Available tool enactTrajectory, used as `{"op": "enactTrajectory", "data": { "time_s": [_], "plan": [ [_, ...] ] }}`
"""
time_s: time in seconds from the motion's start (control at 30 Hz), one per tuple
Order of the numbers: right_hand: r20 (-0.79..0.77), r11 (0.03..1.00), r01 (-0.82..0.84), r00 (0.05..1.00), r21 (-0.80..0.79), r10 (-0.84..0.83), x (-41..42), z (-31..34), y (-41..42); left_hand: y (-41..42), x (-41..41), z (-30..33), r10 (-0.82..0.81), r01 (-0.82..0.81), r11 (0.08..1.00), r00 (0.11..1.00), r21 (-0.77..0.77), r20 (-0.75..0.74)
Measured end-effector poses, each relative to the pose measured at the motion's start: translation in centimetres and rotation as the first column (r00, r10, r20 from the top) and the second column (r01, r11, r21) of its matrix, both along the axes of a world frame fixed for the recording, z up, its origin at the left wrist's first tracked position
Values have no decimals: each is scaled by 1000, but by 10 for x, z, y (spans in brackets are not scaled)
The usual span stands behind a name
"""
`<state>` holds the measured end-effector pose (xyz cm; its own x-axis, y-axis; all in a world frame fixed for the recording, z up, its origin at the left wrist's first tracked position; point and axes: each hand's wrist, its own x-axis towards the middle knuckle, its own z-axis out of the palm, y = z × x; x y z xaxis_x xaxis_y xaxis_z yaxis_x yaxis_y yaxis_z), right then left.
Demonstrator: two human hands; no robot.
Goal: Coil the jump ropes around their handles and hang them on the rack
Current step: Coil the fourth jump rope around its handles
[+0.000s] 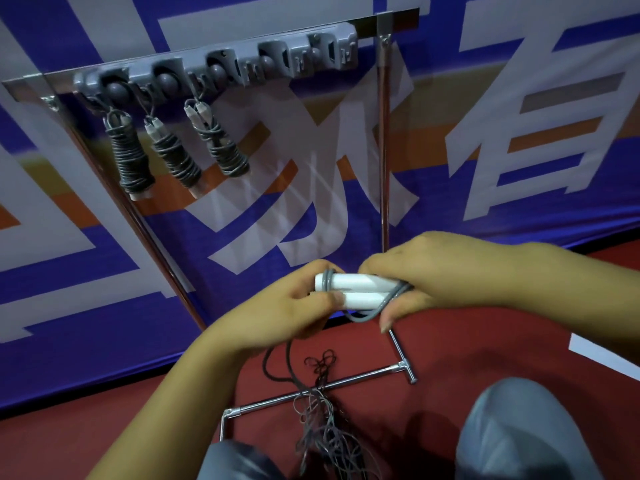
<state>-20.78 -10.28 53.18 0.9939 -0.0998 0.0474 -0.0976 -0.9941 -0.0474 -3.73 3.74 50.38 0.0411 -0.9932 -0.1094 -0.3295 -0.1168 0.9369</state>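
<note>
Head view: both hands, left (277, 306) and right (426, 271), have fingers curled round two white handles (353, 289) at centre, cord (388, 303) looped there; rack (214, 67) at eleven o'clock holds three coiled ropes (173, 150).

Two white handles (349, 289) side by side at centre frame, lying roughly level, with grey rope (388, 303) looped once around their left end and once near the right. Rest of that rope trailing down into a loose grey tangle (325, 427) on the red floor at lower centre. Three coiled jump ropes (173, 150) hanging tilted at upper left, tightly wound in grey cord, from a grey hook rack (221, 64) across the top.
</note>
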Motion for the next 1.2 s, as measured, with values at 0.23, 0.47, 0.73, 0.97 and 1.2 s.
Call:
{"op": "enactTrajectory", "data": {
  "time_s": [0.23,0.47,0.73,0.97,1.2],
  "plan": [
    [-45,761,120,992,638,-118,-8,-4,8,2,3,1,-56,55,997,998,-51,-17],
    [-32,297,80,986,952,-161,-16,-13,15,7,7,-1,-81,58,989,983,-139,-162],
    [183,188,-116,903,975,-389,-19,-26,24,8,7,-9,86,-163,984,800,-77,-594],
    [253,80,-246,832,966,-494,-18,-28,34,21,-2,-16,99,-134,991,725,2,-682],
    [275,18,-297,859,955,-432,-22,-25,27,34,8,0,54,-138,982,866,-132,-498]
  ]
}}
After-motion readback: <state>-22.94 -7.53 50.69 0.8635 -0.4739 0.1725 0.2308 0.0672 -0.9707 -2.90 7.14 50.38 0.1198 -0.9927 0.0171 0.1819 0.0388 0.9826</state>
